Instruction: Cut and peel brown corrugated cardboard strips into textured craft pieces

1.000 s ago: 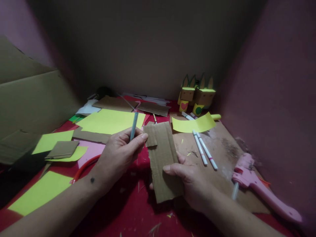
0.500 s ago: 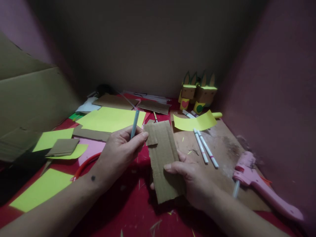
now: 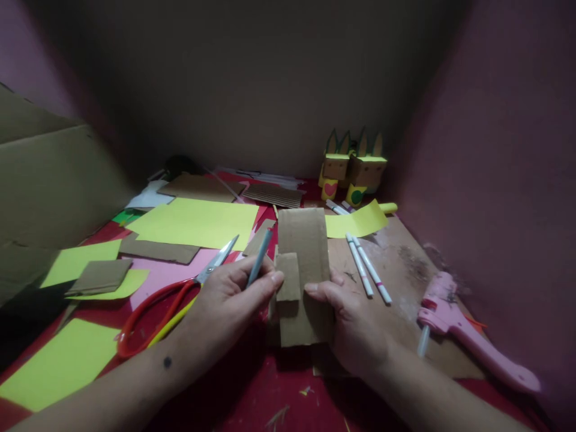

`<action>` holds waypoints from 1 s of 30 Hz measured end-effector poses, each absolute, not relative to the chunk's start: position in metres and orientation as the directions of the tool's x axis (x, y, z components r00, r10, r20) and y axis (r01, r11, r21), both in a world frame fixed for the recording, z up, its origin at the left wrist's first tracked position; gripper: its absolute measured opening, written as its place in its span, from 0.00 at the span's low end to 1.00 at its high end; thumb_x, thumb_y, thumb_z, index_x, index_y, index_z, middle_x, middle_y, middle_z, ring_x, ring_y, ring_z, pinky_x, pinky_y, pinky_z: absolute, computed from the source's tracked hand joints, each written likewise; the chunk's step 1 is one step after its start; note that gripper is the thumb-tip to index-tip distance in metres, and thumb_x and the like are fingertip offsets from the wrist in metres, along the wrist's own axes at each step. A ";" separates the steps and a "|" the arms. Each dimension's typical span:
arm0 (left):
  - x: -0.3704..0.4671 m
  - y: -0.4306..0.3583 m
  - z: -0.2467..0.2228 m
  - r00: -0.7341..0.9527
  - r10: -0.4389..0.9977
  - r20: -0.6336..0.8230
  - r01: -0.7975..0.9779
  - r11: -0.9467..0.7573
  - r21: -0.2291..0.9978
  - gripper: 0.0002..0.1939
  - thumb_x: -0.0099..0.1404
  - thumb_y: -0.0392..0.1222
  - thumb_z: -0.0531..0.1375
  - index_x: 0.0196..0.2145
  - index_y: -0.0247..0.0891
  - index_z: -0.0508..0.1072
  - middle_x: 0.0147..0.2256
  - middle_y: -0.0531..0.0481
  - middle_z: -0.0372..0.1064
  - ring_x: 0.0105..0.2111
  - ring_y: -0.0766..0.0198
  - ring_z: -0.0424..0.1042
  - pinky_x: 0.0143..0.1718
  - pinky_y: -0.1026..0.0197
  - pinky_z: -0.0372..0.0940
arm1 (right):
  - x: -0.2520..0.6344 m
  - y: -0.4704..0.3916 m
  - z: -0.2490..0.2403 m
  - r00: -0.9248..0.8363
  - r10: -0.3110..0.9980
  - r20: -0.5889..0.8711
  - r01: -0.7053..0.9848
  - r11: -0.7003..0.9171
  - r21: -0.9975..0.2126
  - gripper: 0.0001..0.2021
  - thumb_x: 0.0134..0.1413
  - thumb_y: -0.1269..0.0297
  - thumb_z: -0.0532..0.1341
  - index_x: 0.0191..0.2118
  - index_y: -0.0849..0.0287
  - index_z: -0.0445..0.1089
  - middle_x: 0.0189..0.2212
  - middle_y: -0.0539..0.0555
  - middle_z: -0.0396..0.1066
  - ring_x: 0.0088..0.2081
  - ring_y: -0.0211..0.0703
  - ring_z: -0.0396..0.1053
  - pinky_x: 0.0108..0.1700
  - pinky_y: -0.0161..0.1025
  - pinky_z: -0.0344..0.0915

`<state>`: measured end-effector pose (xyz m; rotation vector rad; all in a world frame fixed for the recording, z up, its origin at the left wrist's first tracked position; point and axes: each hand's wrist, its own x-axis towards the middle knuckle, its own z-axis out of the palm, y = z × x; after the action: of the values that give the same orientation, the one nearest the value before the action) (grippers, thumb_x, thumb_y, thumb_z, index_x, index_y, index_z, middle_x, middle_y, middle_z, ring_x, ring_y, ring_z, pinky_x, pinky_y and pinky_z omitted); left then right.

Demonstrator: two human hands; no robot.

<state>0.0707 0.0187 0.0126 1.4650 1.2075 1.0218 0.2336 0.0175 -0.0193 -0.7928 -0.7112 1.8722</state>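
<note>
My right hand (image 3: 351, 318) is closed around the right side of a long cardboard strip (image 3: 310, 240), its thumb flat on the front face. A small cardboard rectangle (image 3: 288, 279) lies against the strip's left edge, pinched between the fingers of my left hand (image 3: 238, 300). The same left hand carries a blue-grey pencil (image 3: 261, 258), pointing up and tucked between thumb and fingers. Behind my left wrist rest red-handled scissors (image 3: 157, 306), blades aimed away to the upper right. The fingers behind the strip are hidden.
A pink hot glue gun (image 3: 454, 318) lies right on a wooden board (image 3: 405, 258), near white markers (image 3: 369, 270) and a curled yellow strip (image 3: 357, 222). Yellow paper (image 3: 198, 219) spreads left. Small cardboard figures (image 3: 369, 171) stand at the back; a cardboard box (image 3: 54, 180) rises far left.
The large strip has turned more upright. The small rectangle has moved down along its left edge with my left hand. More of the scissors shows now.
</note>
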 end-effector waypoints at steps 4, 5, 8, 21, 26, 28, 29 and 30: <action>0.074 0.017 0.010 0.185 0.982 0.025 0.208 -0.064 0.976 0.12 0.64 0.44 0.59 0.24 0.39 0.69 0.23 0.55 0.65 0.24 0.69 0.64 0.26 0.69 0.63 | 0.234 0.017 -0.018 -0.347 0.918 -0.191 -0.560 -0.367 -0.743 0.17 0.46 0.62 0.65 0.44 0.61 0.72 0.32 0.55 0.76 0.32 0.46 0.73 0.37 0.43 0.69; 0.075 0.017 0.010 0.183 0.983 0.025 0.211 -0.064 0.975 0.12 0.64 0.45 0.59 0.24 0.39 0.69 0.23 0.55 0.66 0.25 0.68 0.65 0.27 0.69 0.64 | 0.233 0.017 -0.018 -0.352 0.916 -0.191 -0.557 -0.369 -0.744 0.18 0.47 0.61 0.66 0.45 0.61 0.72 0.32 0.55 0.76 0.32 0.46 0.73 0.38 0.43 0.69; 0.075 0.018 0.010 0.173 0.985 0.023 0.207 -0.060 0.977 0.12 0.64 0.45 0.58 0.25 0.40 0.70 0.23 0.55 0.67 0.25 0.68 0.67 0.27 0.69 0.65 | 0.233 0.016 -0.019 -0.364 0.909 -0.201 -0.542 -0.382 -0.749 0.19 0.47 0.61 0.67 0.46 0.59 0.72 0.33 0.54 0.77 0.31 0.44 0.73 0.38 0.42 0.69; 0.078 0.017 0.018 0.170 0.985 0.033 0.199 -0.067 0.978 0.11 0.62 0.43 0.58 0.23 0.40 0.68 0.19 0.57 0.64 0.20 0.69 0.67 0.21 0.69 0.66 | 0.232 0.014 -0.018 -0.348 0.916 -0.199 -0.473 -0.354 -0.807 0.24 0.41 0.60 0.73 0.47 0.59 0.73 0.37 0.55 0.77 0.30 0.41 0.73 0.34 0.39 0.68; 0.077 0.017 0.015 0.167 0.985 0.049 0.228 -0.087 0.970 0.10 0.63 0.43 0.58 0.24 0.40 0.68 0.21 0.56 0.66 0.21 0.69 0.68 0.23 0.69 0.66 | 0.232 0.014 -0.018 -0.368 0.907 -0.202 -0.484 -0.373 -0.792 0.24 0.41 0.62 0.73 0.47 0.58 0.72 0.34 0.54 0.76 0.28 0.39 0.71 0.32 0.38 0.68; 0.078 0.017 0.014 0.170 0.984 0.052 0.228 -0.090 0.969 0.11 0.63 0.43 0.58 0.24 0.40 0.68 0.20 0.56 0.66 0.21 0.68 0.68 0.22 0.69 0.66 | 0.232 0.014 -0.017 -0.375 0.906 -0.198 -0.485 -0.373 -0.791 0.24 0.41 0.62 0.72 0.47 0.58 0.72 0.33 0.54 0.76 0.27 0.39 0.71 0.32 0.38 0.68; 0.078 0.017 0.014 0.172 0.984 0.051 0.226 -0.089 0.970 0.11 0.63 0.43 0.58 0.24 0.40 0.68 0.20 0.56 0.66 0.20 0.68 0.68 0.22 0.69 0.66 | 0.232 0.014 -0.017 -0.374 0.906 -0.199 -0.484 -0.374 -0.791 0.24 0.41 0.62 0.72 0.47 0.58 0.72 0.33 0.54 0.76 0.27 0.39 0.71 0.32 0.38 0.68; 0.078 0.017 0.013 0.171 0.984 0.049 0.224 -0.087 0.971 0.11 0.63 0.44 0.58 0.24 0.40 0.68 0.20 0.56 0.66 0.20 0.68 0.68 0.22 0.69 0.66 | 0.232 0.014 -0.017 -0.371 0.906 -0.203 -0.484 -0.375 -0.790 0.24 0.41 0.62 0.72 0.47 0.58 0.73 0.33 0.54 0.76 0.28 0.39 0.72 0.33 0.38 0.68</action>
<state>0.0780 0.0172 0.0133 1.5028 1.2164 1.0155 0.2321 0.0139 -0.0174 -0.8049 -0.7971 1.8797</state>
